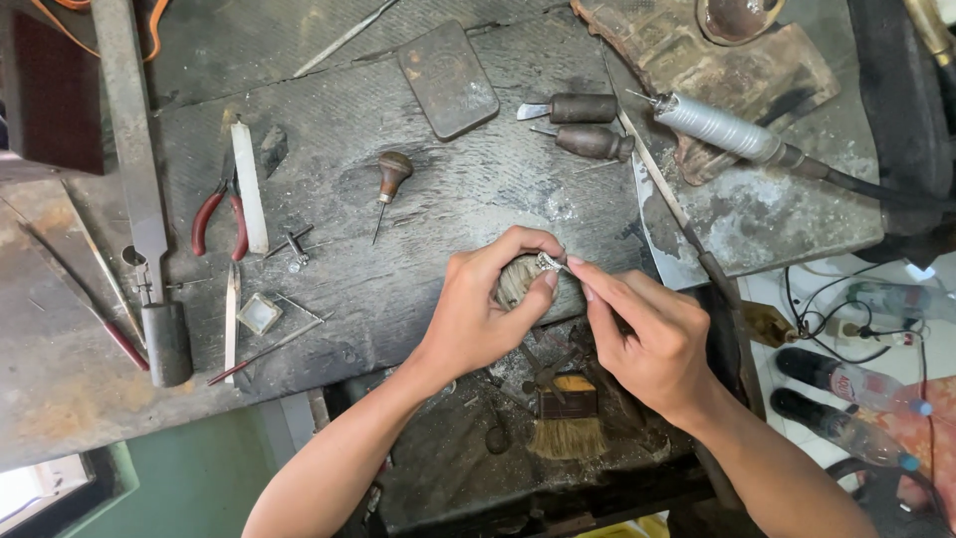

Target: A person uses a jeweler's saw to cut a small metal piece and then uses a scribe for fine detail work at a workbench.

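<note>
2 hands at work: both meet at the middle of a dark, worn workbench [418,189], seen from the head camera.
Left hand [488,309]: curled closed around a rounded, cord-wrapped holder [516,281], thumb and forefinger pinching its top.
Workpiece: a small silvery metal piece [549,262] sits on the holder's top at the left fingertips; its exact form is too small to tell.
Right hand [647,339]: fingers pinched tight on a thin tool whose tip touches the silvery piece from 4 o'clock; the tool itself is mostly hidden.
At 6 o'clock of the hands: a short bristle brush [568,418] lies in a lower tray [448,468] strewn with metal scraps.
At 10 o'clock: a mushroom-handled graver [390,184], point toward the person.
At 12 o'clock: 2 wooden-handled gravers [583,125] side by side, and a flat dark metal block [448,80] to their left.
At 1 o'clock: a rotary handpiece [722,130] with a ribbed silver grip and black cable.
At 9 o'clock: red-handled pliers [219,214], a white stick [249,189] just beside them, a small square frame [259,313], and a long steel file [134,169].
</note>
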